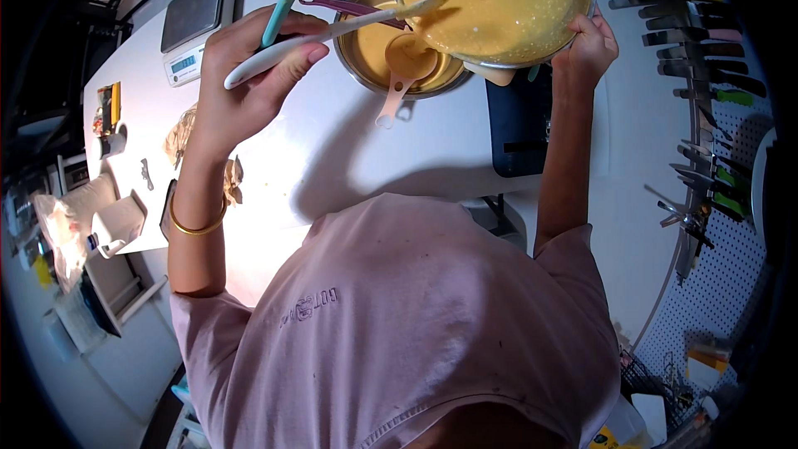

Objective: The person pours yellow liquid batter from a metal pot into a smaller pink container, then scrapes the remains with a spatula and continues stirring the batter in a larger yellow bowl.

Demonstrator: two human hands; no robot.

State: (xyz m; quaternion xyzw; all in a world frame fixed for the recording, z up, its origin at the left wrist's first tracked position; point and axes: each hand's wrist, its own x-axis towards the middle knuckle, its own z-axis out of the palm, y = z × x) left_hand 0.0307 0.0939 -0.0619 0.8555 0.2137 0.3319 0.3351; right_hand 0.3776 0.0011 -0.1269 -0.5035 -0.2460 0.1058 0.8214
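My left hand (262,75) grips two utensils at once: a pale-handled spatula (349,25) and a teal-handled spatula (280,12) whose batter-smeared head points up. The tip of the pale one touches or hovers over the batter by the rim of a tilted metal bowl (492,63). This bowl is held at its right rim by my right hand (586,50). Yellow liquid batter (499,0) runs from its lower left edge into a small pink-handled strainer or cup (394,96). That piece rests across a second metal bowl (355,72), which also holds yellow batter.
A purple-handled utensil (336,5) lies over the lower bowl's rim. On the white table (436,143) stand a digital scale (193,19) and a dark board or mat (514,125). Crumpled brown paper (232,178) lies near my left forearm. Several knives (692,37) hang along the right wall.
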